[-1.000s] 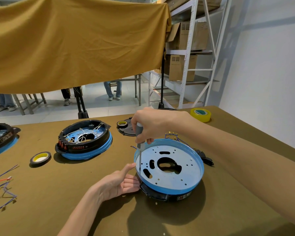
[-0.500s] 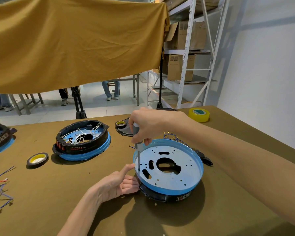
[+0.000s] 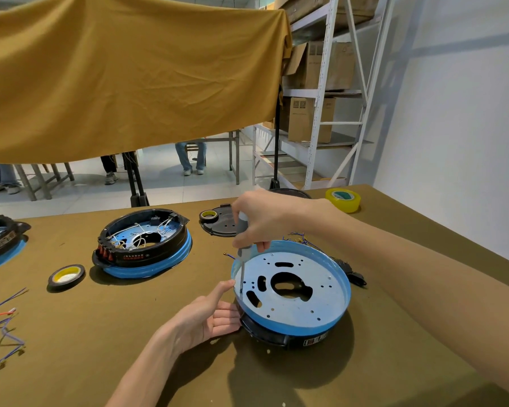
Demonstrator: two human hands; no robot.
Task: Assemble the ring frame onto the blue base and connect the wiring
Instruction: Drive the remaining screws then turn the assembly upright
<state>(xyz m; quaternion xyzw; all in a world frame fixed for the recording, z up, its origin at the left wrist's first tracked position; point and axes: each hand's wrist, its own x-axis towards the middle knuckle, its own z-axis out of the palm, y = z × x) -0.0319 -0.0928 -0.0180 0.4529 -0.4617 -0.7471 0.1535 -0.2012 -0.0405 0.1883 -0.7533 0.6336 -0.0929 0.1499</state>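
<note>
Blue base (image 3: 291, 292) at desk (image 3: 130, 333) centre, atop the black ring frame (image 3: 276, 337). Right hand (image 3: 262, 218) grips the screwdriver (image 3: 241, 254), tip at 9 o'clock, presumably on a screw; keep it vertical. Left hand (image 3: 209, 315), fingers relaxed, steadies the rim.

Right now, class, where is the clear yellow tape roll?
In the head view, the clear yellow tape roll sits at the table's far right corner, beyond the right forearm.

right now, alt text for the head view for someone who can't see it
The right hand grips a screwdriver upright, tip down on the metal plate of a blue base, while the left hand steadies the base's edge. A finished assembly and black tape roll sit left.
</note>
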